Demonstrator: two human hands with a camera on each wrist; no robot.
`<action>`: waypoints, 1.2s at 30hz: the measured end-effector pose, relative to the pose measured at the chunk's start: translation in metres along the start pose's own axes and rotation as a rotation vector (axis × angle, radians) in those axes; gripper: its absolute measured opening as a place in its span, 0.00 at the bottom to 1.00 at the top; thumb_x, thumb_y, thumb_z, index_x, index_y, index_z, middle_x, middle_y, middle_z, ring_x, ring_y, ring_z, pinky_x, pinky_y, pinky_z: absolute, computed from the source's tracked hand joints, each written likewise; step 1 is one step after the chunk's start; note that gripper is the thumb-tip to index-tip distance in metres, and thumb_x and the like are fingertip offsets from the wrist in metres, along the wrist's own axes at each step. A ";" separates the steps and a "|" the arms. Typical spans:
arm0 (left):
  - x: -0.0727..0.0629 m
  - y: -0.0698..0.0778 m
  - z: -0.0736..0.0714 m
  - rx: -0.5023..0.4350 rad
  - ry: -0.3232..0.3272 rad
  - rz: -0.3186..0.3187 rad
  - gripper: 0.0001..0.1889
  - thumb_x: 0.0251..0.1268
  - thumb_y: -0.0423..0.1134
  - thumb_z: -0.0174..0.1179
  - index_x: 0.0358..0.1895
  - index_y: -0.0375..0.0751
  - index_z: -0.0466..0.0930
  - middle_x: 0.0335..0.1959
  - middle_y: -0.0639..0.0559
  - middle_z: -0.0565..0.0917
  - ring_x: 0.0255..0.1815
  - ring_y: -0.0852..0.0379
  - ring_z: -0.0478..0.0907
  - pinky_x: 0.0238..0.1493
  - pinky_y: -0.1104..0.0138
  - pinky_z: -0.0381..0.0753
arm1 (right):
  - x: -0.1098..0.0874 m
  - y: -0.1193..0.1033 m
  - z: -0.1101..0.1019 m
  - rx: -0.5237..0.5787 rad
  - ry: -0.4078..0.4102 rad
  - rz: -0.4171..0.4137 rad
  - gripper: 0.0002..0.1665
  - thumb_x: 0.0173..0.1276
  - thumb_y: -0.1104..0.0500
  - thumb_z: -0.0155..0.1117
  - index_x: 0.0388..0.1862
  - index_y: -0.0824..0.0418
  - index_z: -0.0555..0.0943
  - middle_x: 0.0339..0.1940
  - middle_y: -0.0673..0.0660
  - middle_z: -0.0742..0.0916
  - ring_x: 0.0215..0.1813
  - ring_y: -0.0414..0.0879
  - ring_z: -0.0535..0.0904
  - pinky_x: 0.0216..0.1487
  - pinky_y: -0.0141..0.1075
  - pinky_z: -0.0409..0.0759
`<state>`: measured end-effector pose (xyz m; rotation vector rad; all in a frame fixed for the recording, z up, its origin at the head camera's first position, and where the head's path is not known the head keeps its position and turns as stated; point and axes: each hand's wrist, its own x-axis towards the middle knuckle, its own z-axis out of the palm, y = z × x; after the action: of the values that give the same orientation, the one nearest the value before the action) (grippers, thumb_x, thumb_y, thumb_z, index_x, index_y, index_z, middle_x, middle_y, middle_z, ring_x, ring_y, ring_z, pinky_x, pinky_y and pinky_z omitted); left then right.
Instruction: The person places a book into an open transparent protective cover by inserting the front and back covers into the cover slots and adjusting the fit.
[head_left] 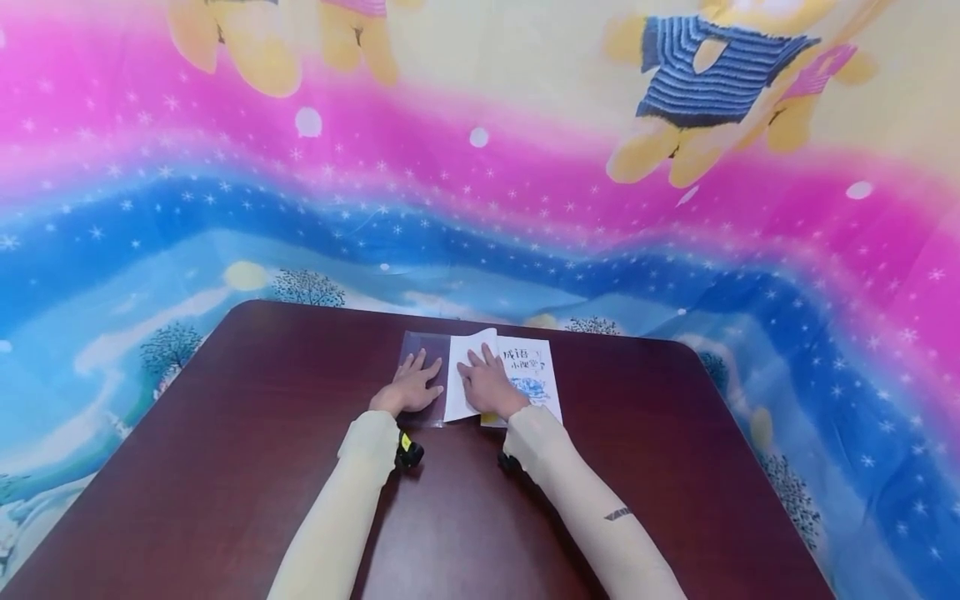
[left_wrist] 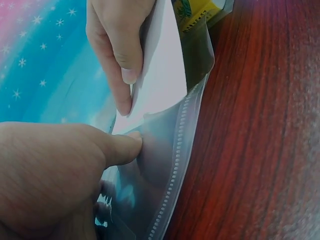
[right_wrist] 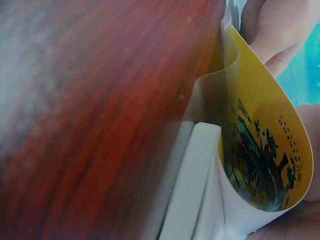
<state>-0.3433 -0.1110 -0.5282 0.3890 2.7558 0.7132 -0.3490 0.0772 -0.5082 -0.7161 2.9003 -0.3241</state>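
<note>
An open book (head_left: 532, 387) with Chinese characters and a blue picture on its right-hand page lies near the table's far edge. Its cover (head_left: 460, 404), white inside, is folded out to the left and lifts in a curve; the yellow printed outside (right_wrist: 270, 100) shows in the right wrist view. Clear plastic sleeve (left_wrist: 160, 155) extends left from beneath this cover. My left hand (head_left: 409, 390) rests on the plastic with fingers spread, its thumb touching beside the white edge. With extended fingers, my right hand (head_left: 487, 387) presses on the cover's white side.
The dark red-brown table (head_left: 262, 433) reaches out on both sides of the book. Behind it hangs a colourful cloth (head_left: 450, 217) with snowflakes and bears. A black wrist device (head_left: 409, 452) sits under my left wrist.
</note>
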 end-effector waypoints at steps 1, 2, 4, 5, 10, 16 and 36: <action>0.001 -0.001 0.000 0.001 -0.007 0.000 0.34 0.81 0.47 0.47 0.82 0.39 0.50 0.83 0.32 0.38 0.83 0.33 0.32 0.81 0.43 0.36 | 0.000 0.000 0.000 0.001 -0.002 0.000 0.27 0.84 0.57 0.41 0.77 0.60 0.69 0.82 0.65 0.62 0.84 0.65 0.42 0.80 0.62 0.45; 0.002 -0.001 0.000 0.003 -0.014 0.000 0.34 0.81 0.47 0.47 0.82 0.39 0.49 0.83 0.32 0.38 0.83 0.33 0.31 0.81 0.43 0.36 | 0.000 -0.001 -0.001 0.001 -0.004 -0.001 0.27 0.84 0.57 0.40 0.77 0.60 0.69 0.82 0.65 0.62 0.84 0.65 0.42 0.80 0.62 0.45; 0.004 -0.002 0.001 0.004 -0.020 -0.005 0.34 0.81 0.47 0.47 0.82 0.40 0.48 0.83 0.33 0.37 0.83 0.33 0.30 0.81 0.43 0.36 | 0.001 -0.002 -0.001 0.000 -0.005 -0.005 0.27 0.84 0.57 0.40 0.77 0.61 0.69 0.82 0.66 0.62 0.84 0.65 0.42 0.80 0.62 0.46; 0.004 -0.003 0.001 0.003 -0.016 -0.005 0.34 0.81 0.47 0.47 0.82 0.40 0.49 0.83 0.33 0.37 0.83 0.33 0.31 0.81 0.43 0.36 | 0.001 -0.002 -0.001 -0.002 0.002 -0.008 0.27 0.84 0.58 0.40 0.77 0.61 0.69 0.82 0.66 0.62 0.84 0.65 0.43 0.80 0.62 0.46; 0.004 -0.002 -0.001 0.013 -0.012 -0.003 0.34 0.81 0.46 0.47 0.82 0.41 0.48 0.83 0.33 0.38 0.84 0.34 0.31 0.81 0.44 0.36 | 0.003 -0.003 -0.001 -0.013 0.008 -0.004 0.27 0.84 0.58 0.41 0.77 0.61 0.68 0.82 0.66 0.62 0.84 0.65 0.43 0.80 0.62 0.45; 0.005 -0.005 0.002 0.019 -0.014 0.006 0.34 0.81 0.46 0.47 0.82 0.40 0.49 0.83 0.33 0.39 0.83 0.33 0.32 0.81 0.43 0.37 | 0.002 -0.008 -0.001 -0.031 -0.002 0.014 0.27 0.84 0.57 0.41 0.78 0.60 0.67 0.82 0.65 0.61 0.85 0.63 0.43 0.81 0.61 0.44; 0.010 -0.010 0.002 0.021 -0.031 0.007 0.34 0.82 0.49 0.45 0.83 0.44 0.48 0.84 0.35 0.37 0.84 0.35 0.31 0.81 0.43 0.38 | 0.004 -0.008 -0.001 -0.068 -0.061 -0.020 0.33 0.82 0.48 0.48 0.81 0.58 0.63 0.84 0.63 0.57 0.85 0.60 0.39 0.82 0.59 0.41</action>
<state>-0.3539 -0.1155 -0.5371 0.4107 2.7363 0.6750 -0.3495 0.0684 -0.5061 -0.7518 2.8608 -0.2025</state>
